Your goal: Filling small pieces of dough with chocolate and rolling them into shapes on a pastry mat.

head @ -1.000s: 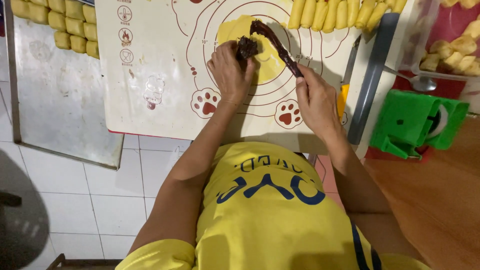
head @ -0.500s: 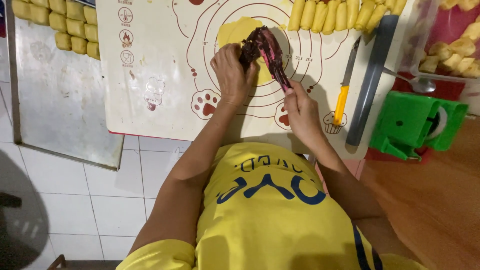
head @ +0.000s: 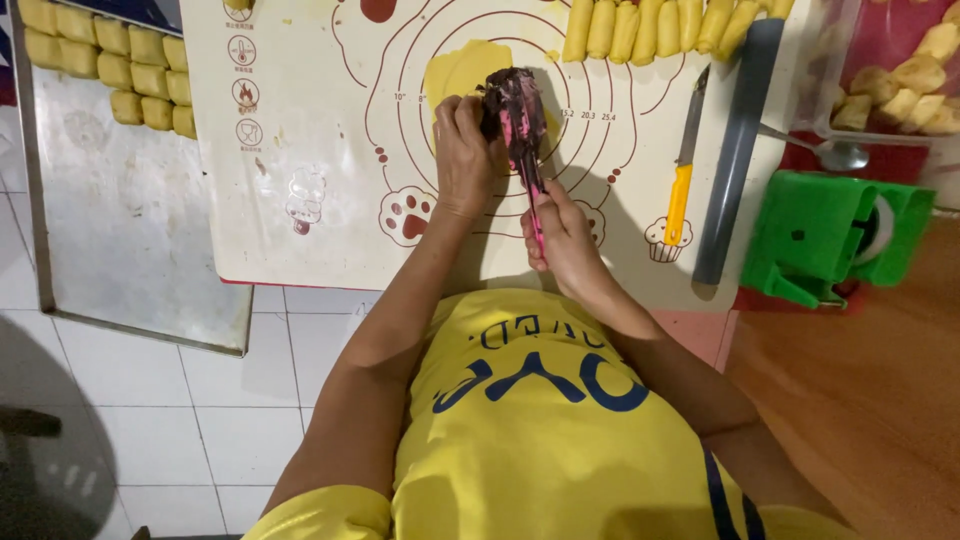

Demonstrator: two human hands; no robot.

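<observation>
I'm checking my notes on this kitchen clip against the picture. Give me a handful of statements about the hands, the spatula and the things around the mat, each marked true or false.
1. The right hand holds a pink spatula smeared with dark filling. True.
2. The left hand rests on the metal tray. False: it is at the spatula's blade, over the yellow dough circle on the baking mat.
3. A knife with a yellow handle lies on the mat to the right of the hands. True.
4. The tray is full of dough pieces. False: yellow dough pieces fill only its top corner.
5. A row of rolled yellow pieces lies along the mat's top edge. True.
</observation>
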